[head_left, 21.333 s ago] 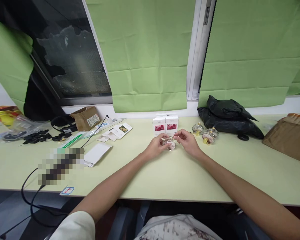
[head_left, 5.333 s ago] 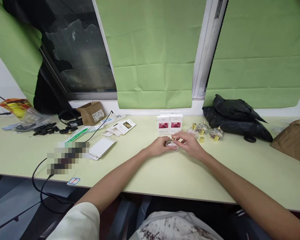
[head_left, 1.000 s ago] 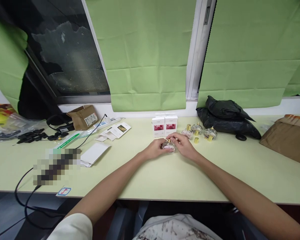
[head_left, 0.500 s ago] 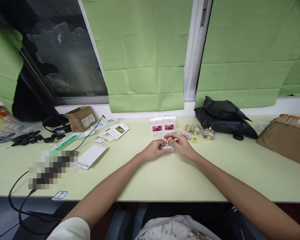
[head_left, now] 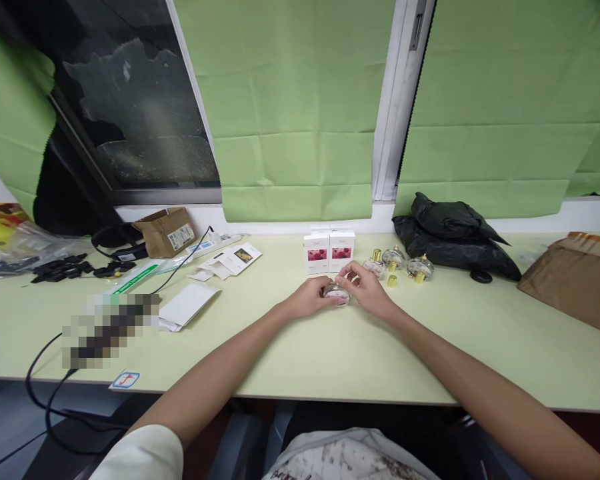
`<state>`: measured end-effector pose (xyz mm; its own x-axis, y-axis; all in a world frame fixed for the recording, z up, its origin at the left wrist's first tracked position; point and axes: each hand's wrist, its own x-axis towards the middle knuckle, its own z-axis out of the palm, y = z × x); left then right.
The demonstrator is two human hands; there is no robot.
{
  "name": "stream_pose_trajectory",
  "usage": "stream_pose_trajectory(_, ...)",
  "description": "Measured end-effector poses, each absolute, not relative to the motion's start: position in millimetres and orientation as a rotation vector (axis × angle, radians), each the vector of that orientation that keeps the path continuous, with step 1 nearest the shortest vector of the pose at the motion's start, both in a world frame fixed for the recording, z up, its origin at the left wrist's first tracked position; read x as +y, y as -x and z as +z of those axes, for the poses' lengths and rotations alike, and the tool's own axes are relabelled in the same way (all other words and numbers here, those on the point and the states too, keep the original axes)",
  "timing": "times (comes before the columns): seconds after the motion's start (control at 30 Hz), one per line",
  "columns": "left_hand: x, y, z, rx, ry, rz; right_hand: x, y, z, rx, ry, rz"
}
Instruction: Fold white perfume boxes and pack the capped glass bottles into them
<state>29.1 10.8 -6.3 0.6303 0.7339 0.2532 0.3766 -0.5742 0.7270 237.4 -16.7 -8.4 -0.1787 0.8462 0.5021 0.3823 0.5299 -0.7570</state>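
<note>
My left hand (head_left: 309,297) is closed round the side of a round, clear perfume bottle (head_left: 338,296), which stands on the table in front of me. At the bottle's top, the bent fingers of my right hand (head_left: 367,287) are pinched together and cover its neck and nozzle. Just behind stand white boxes (head_left: 317,256) with pink pictures on them. Several more perfume bottles (head_left: 421,266) are grouped right of my right hand. Among them, small gold caps (head_left: 392,281) sit on the table.
Black plastic bags (head_left: 455,233) lie at the back right, and a brown carton (head_left: 575,280) is at the far right. On the left are flattened white boxes (head_left: 190,305), an opened brown box (head_left: 166,233), cables and a blurred dark object (head_left: 113,331).
My right fingers have drawn in closer together at the bottle's top, and the gold neck is now hidden. My left hand keeps its hold. The whole view has shifted slightly.
</note>
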Motion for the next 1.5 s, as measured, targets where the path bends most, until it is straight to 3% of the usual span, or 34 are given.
stream_pose_trajectory(0.2, 9, -29, -5, 0.898, -2.220, 0.752, -19, -263, 8, -1.779, 1.308, -0.146)
stream_pose_trajectory(0.43, 9, -29, -6, 0.919, -2.239, 0.754, -14, -296, 18, -1.644, 1.831, -0.519)
stream_pose_trajectory(0.67, 9, -28, -4, 0.934, -2.230, 0.703, -16, -302, 8, -1.796, 2.262, -0.310)
stream_pose_trajectory(0.9, 9, -28, -4, 0.920, -2.228, 0.722, -20, -298, 9, -1.999, 2.283, -0.185)
stream_pose_trajectory(1.23, 8, -29, -5, 0.901, -2.249, 0.726, -25, -257, -7, -2.255, 1.636, 0.027)
stream_pose_trajectory(1.5, 8, -29, -5, 0.894, -2.224, 0.734, -25, -254, -1, -1.816, 1.147, 0.115)
